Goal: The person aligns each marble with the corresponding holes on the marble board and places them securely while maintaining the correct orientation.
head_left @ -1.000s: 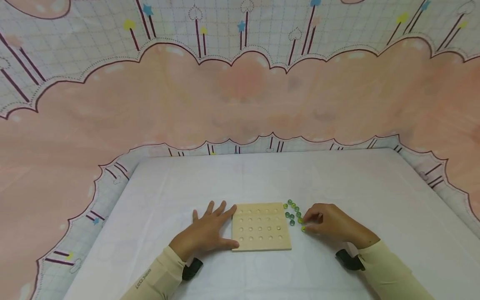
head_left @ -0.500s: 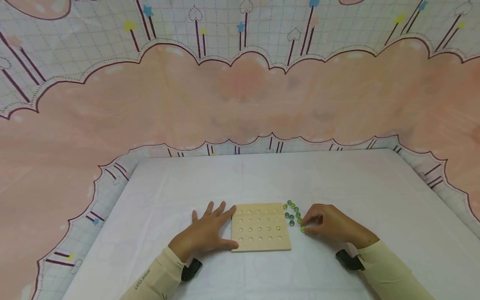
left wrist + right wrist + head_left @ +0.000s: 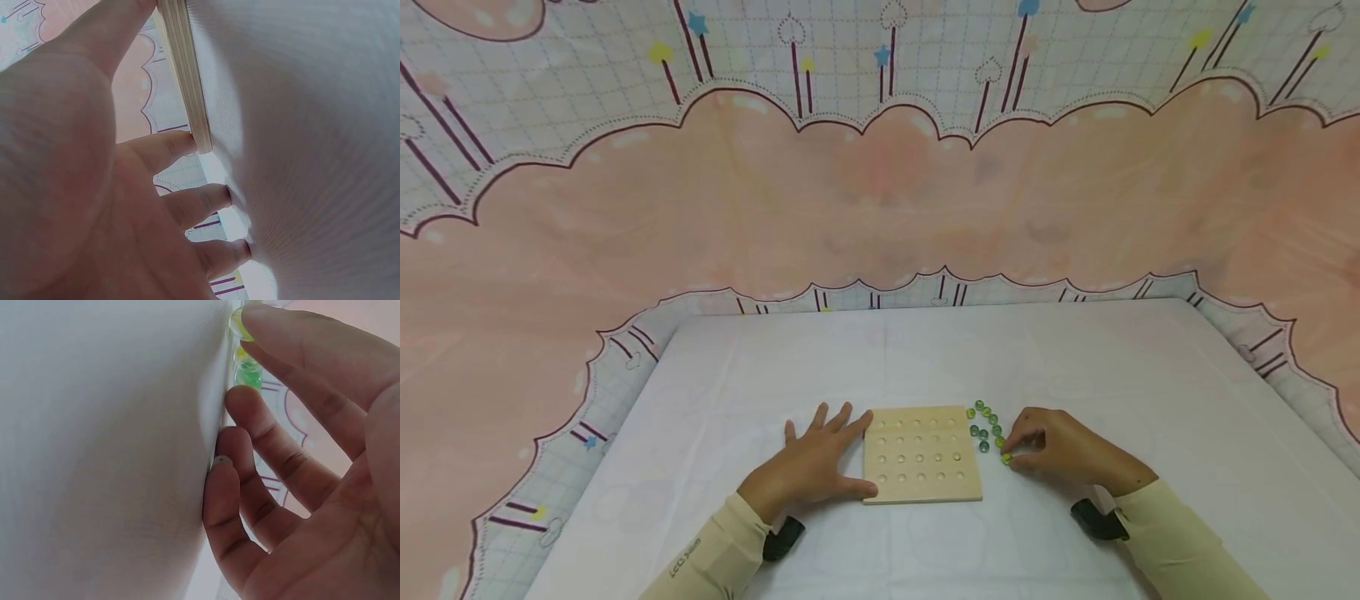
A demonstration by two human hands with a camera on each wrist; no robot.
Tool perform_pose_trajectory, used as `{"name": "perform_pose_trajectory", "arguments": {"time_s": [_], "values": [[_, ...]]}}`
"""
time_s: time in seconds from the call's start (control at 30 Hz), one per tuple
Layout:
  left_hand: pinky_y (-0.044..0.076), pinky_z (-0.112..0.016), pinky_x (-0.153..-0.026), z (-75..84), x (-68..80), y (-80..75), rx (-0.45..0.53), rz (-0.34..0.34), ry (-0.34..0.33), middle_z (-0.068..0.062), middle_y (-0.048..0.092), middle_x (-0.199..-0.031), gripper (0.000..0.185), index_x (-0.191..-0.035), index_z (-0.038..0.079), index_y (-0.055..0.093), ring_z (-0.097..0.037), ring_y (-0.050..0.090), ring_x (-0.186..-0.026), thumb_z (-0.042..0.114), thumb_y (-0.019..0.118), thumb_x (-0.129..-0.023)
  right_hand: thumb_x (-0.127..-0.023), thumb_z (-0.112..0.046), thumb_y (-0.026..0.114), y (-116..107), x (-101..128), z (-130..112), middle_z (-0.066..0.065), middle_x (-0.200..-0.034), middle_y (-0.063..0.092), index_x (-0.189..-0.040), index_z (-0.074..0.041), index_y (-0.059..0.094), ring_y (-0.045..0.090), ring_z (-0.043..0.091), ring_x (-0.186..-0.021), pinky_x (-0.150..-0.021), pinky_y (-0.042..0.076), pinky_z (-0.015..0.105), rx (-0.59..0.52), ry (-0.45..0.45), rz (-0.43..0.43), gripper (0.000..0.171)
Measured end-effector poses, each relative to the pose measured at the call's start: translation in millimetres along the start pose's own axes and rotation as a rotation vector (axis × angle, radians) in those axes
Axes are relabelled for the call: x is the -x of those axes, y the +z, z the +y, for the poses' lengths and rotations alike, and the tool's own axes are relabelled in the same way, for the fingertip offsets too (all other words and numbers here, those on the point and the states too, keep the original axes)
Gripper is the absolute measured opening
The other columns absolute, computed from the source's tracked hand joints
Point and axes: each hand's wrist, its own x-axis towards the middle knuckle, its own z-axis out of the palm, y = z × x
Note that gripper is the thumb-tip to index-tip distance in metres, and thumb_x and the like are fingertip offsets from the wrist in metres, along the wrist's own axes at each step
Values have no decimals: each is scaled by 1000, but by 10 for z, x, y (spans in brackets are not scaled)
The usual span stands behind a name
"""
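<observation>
Beside the wooden peg board (image 3: 922, 454), the flat, open left hand (image 3: 808, 467) steadied it; the right hand (image 3: 1052, 450) pinched a green marble (image 3: 1006, 457), apparently picking it up for a hole.

- White tablecloth (image 3: 925, 358): lies under the left hand (image 3: 808, 467) and the right hand (image 3: 1060, 450), and runs well past them on every side.
- Pink cloud-shaped backdrop (image 3: 880, 208): hangs beyond both hands, behind the far table edge. It wraps round outside each hand.
- Pale grid-print band (image 3: 880, 50): above the pink, well beyond the hands. It is printed with candles, stars and hearts.
- Grid-print border strip (image 3: 617, 367): skirts the tablecloth, well apart from the left hand on its outer side. The same strip runs along the far edge and outside the right hand.
- Black wrist units (image 3: 784, 537): one just behind each hand, at the cuff.
</observation>
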Motion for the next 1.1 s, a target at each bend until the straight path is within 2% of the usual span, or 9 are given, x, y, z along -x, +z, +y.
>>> {"name": "perform_pose_trajectory", "arguments": {"time_s": [0.4, 0.57, 0.7, 1.1], "values": [[4, -82, -109, 5, 2, -17, -7, -9, 7, -9, 22, -167, 103, -157, 33, 32, -44, 8, -154, 66, 78, -72, -83, -18, 81, -47, -43, -11, -8, -98, 67, -91, -24, 79, 54, 7, -88, -76, 48, 21, 9, -2, -58, 10], [6, -82, -109, 25, -22, -39, -27, -3, 20, -9, 22, -167, 103, -158, 32, 31, -45, 9, -154, 68, 76, -72, -83, -17, 81, -83, -55, -6, -9, -96, 66, -91, -25, 79, 55, 7, -88, -76, 50, 21, 34, -2, -58, 12], [5, -81, -109, 34, -20, -49, -28, -13, 6, -9, 21, -167, 103, -158, 32, 31, -45, 9, -154, 67, 77, -72, -82, -16, 82, -82, -72, -11, -8, -95, 66, -91, -26, 80, 57, 9, -88, -76, 50, 21, 30, 24, -61, 13], [5, -81, -110, 13, 9, -44, -26, -26, -9, -8, 20, -168, 103, -158, 32, 29, -44, 7, -154, 66, 76, -74, -81, -16, 82, -29, -103, -18, -7, -94, 64, -91, -24, 80, 56, 10, -88, -76, 49, 20, 24, 31, -57, 13]]}}
